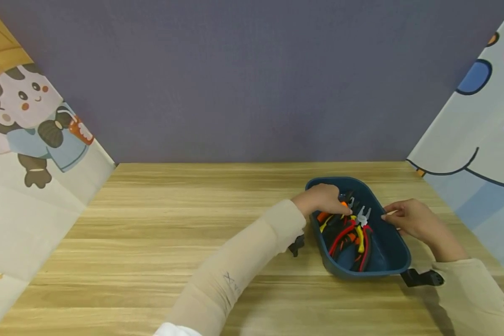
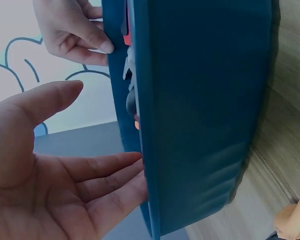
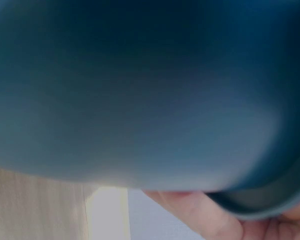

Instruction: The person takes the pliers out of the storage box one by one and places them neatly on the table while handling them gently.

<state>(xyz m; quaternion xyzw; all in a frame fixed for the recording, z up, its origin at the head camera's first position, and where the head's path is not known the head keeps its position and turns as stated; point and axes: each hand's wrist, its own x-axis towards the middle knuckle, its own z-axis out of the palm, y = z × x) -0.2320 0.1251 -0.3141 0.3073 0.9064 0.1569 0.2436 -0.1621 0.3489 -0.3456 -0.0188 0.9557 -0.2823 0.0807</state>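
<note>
A dark blue plastic bin (image 1: pixel 386 242) stands on the table, holding several hand tools. Among them lie pliers (image 1: pixel 366 247) with red, yellow and black handles, their metal jaws toward the far end. Orange-and-black tool handles (image 1: pixel 347 239) show beneath. My left hand (image 1: pixel 322 198) reaches over the left rim into the bin above the tools. In the left wrist view that left hand (image 2: pixel 60 195) has its thumb spread wide and its fingers straight, fingertips hidden past the rim. My right hand (image 1: pixel 413 221) pinches the right rim between thumb and fingers.
The wooden table (image 1: pixel 151 242) stretches to the left. A grey-purple panel (image 1: pixel 252 84) rises behind it, with cartoon-printed walls on the left (image 1: pixel 33 200) and right (image 1: pixel 479 135). Black wrist devices (image 1: pixel 422 277) sit close to the bin's sides.
</note>
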